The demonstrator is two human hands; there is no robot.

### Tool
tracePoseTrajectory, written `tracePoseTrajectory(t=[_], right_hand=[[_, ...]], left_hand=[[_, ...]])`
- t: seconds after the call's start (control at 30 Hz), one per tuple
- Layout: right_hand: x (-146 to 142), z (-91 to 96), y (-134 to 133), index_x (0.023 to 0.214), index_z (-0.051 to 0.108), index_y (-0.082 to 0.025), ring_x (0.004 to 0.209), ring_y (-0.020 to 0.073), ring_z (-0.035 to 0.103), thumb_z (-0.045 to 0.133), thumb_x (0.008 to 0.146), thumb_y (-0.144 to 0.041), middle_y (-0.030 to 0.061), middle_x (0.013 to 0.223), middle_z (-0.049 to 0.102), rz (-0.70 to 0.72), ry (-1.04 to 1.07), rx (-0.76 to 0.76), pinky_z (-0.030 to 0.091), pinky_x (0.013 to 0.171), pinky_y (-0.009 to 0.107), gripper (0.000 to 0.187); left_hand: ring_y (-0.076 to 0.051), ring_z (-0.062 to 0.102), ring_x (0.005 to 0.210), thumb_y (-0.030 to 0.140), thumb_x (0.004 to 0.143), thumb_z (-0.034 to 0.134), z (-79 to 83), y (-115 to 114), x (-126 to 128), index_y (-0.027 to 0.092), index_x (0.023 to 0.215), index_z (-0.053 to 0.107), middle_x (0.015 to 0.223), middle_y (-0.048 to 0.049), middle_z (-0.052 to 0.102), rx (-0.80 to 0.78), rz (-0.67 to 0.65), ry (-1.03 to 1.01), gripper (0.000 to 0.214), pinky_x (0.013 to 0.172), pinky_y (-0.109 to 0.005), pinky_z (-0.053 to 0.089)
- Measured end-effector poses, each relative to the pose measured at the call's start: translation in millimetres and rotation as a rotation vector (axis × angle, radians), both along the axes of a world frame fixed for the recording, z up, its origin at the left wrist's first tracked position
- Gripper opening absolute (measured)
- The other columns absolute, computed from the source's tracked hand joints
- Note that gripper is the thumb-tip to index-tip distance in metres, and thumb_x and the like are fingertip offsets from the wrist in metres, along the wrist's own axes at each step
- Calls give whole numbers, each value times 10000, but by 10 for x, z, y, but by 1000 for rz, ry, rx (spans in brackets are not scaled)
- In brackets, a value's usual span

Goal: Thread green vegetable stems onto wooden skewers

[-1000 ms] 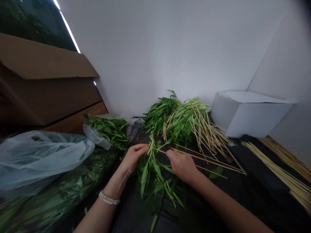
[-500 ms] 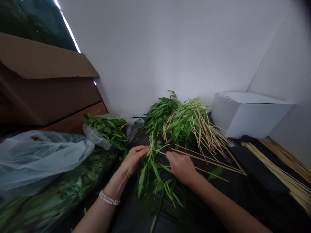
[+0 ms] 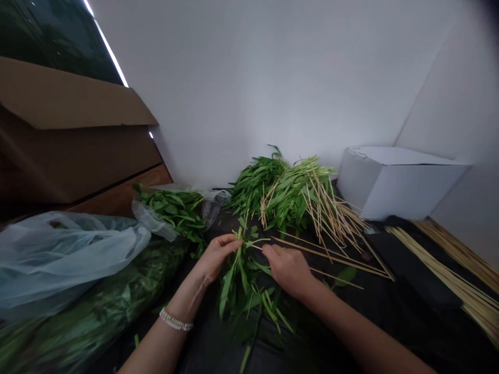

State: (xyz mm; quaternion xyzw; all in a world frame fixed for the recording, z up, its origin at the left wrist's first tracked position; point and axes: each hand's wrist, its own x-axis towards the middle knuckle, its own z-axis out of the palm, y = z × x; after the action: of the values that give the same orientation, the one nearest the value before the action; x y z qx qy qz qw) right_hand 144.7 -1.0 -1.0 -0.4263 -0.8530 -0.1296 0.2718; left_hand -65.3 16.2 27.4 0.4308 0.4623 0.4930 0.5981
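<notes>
Left hand (image 3: 216, 255) fingers pinch greens (image 3: 237, 275); right hand (image 3: 289, 269) grips skewer (image 3: 258, 247), tip pointing left

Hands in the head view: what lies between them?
In the head view, greens lie between the left hand and the right hand, met by the right hand's skewer tip.

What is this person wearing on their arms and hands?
Both forearms are bare, with no sleeves in view. Neither the left hand nor the right hand wears a glove. The only thing worn is a thin bracelet of small, pale, pearl-like beads on the left wrist.
</notes>
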Motion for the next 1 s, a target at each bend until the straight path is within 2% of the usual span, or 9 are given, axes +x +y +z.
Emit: tracePoseTrajectory(t=[0.27, 0.5, 0.7, 0.8, 0.9, 1.0], right_hand=[[-34, 36, -32, 885, 546, -196, 648, 135, 603, 378, 964, -170, -4, 737, 652, 5, 41, -189, 259, 534, 274, 187], [-27, 43, -32, 901, 560, -192, 675, 144, 613, 359, 966, -164, 16, 770, 658, -5, 2, -193, 269, 549, 271, 213], [-46, 104, -54, 912, 545, -200, 704, 145, 628, 367, 976, -206, 4, 785, 677, 42, 58, -313, 284, 577, 260, 190], [-41, 117, -44, 916, 550, -198, 712, 149, 627, 358, 980, -216, 16, 794, 678, 33, 74, -327, 284, 586, 260, 203], [-21, 117, -24, 904, 550, -195, 710, 148, 622, 336, 989, -223, 23, 789, 672, 18, 121, -319, 285, 594, 259, 232], [-5, 110, -12, 896, 548, -194, 695, 150, 614, 318, 992, -228, 23, 770, 659, 15, 163, -297, 284, 594, 263, 251]], left_hand=[[-100, 598, 568, 318, 515, 887, -6, -2, 5, 143, 701, 740, 656, -15, 704, -34, 3, 17, 295, 606, -210, 462], [-114, 592, 566, 328, 516, 886, -1, -9, 13, 139, 700, 752, 646, -30, 705, -40, -21, 27, 296, 610, -227, 457], [-122, 607, 626, 311, 553, 871, -53, -16, 42, 144, 698, 751, 686, -25, 719, 12, -90, 109, 252, 703, -237, 460], [-148, 642, 761, 305, 568, 869, -30, -2, 8, 149, 826, 762, 843, -52, 747, 48, -115, 106, 320, 797, -249, 459], [-159, 652, 825, 346, 594, 858, 0, 29, -59, 161, 972, 745, 945, -70, 743, 48, -69, 11, 436, 803, -255, 466], [-133, 640, 729, 357, 589, 861, 0, 57, -111, 142, 875, 751, 833, -56, 738, 15, 29, -27, 375, 722, -231, 474]])
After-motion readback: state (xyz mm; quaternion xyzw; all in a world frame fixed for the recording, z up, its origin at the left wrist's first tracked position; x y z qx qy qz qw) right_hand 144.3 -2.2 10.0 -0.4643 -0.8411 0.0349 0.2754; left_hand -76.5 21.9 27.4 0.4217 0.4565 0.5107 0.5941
